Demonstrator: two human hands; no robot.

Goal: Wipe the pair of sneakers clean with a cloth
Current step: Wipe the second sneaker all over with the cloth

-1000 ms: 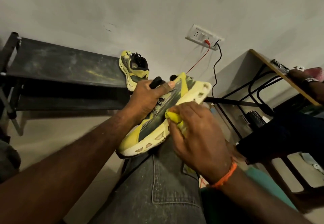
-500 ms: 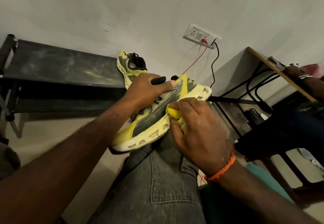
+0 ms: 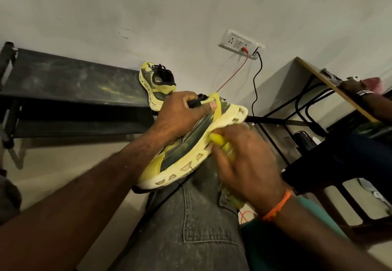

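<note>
Two hands work at mid-frame: the left hand (image 3: 180,118) grips the upper of a yellow sneaker (image 3: 191,150) resting on the person's jeans-clad thigh (image 3: 197,228), while the right hand (image 3: 248,164) clutches a yellow cloth (image 3: 218,140) against its white sole. The second sneaker (image 3: 157,84) leans against the wall above, beside a dark shelf (image 3: 63,80).

Plain home room, bare whitewashed wall (image 3: 191,12), switch-and-socket plate (image 3: 240,44) right of centre with cables plugged in, dark metal shoe rack (image 3: 70,84) at left, wooden surface (image 3: 318,80) at right
</note>
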